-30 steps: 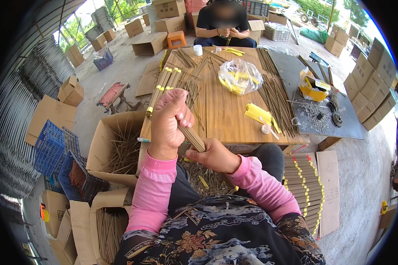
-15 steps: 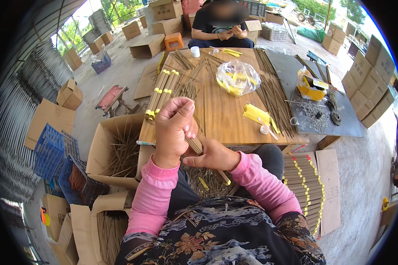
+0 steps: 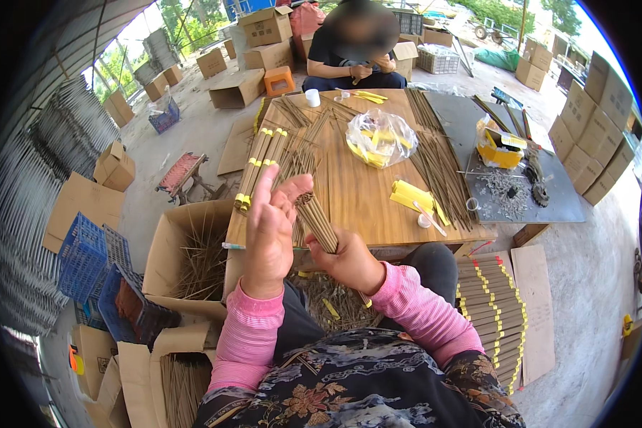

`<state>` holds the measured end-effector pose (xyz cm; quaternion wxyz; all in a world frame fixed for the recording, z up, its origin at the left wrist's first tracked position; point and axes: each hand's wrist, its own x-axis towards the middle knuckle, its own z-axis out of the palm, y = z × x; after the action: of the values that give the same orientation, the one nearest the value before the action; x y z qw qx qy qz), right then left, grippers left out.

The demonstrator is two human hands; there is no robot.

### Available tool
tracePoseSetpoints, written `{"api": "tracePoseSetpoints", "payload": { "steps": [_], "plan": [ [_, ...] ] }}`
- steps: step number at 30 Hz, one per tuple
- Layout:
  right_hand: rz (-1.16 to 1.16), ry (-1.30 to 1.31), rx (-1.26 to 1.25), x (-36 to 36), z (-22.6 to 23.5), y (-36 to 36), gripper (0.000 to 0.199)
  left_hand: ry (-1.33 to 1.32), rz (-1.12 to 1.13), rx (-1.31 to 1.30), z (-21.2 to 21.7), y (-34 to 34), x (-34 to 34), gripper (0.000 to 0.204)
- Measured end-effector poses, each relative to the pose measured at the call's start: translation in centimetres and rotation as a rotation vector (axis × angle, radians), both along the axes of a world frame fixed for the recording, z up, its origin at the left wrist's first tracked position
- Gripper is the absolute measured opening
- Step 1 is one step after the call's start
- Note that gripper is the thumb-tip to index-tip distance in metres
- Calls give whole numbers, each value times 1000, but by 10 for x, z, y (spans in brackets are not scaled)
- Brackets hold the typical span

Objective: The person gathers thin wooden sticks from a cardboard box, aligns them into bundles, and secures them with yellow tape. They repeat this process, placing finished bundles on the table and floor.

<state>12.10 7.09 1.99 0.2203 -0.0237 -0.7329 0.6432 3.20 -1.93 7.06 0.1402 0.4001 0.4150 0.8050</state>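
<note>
One head-worn fisheye view looks steeply down and forward from close above the person's lap, over the wooden table [image 3: 364, 207], toward a seated co-worker [image 3: 353, 46] opposite.

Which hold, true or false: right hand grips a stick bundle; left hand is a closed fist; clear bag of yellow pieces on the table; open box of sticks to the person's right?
1. The right hand grips the stick bundle: true.
2. The left hand is a fist: false, fingers spread open beside the bundle's top.
3. A clear bag of yellow pieces lies on the wooden table: true.
4. The open cardboard box of sticks is on the right: false, the left.
</note>
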Motion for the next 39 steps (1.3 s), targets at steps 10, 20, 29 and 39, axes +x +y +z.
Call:
{"api": "tracePoseSetpoints", "payload": {
  "steps": [10, 20, 29, 39],
  "plan": [
    [-61, 94, 263, -3, -28, -2, 34, -171, 87, -131, -14, 16, 36, 28],
    [-146, 246, 216, 3, -11, -5, 30, 108, 226, -255, -6, 18, 41, 49],
    [-226, 319, 396, 2, -17, -2, 24, 96, 407, -400, -7, 24, 63, 34],
    [-47, 319, 336, 6, -15, 11, 50, 622, 471, -279, -9, 29, 52, 36]
  ]
}}
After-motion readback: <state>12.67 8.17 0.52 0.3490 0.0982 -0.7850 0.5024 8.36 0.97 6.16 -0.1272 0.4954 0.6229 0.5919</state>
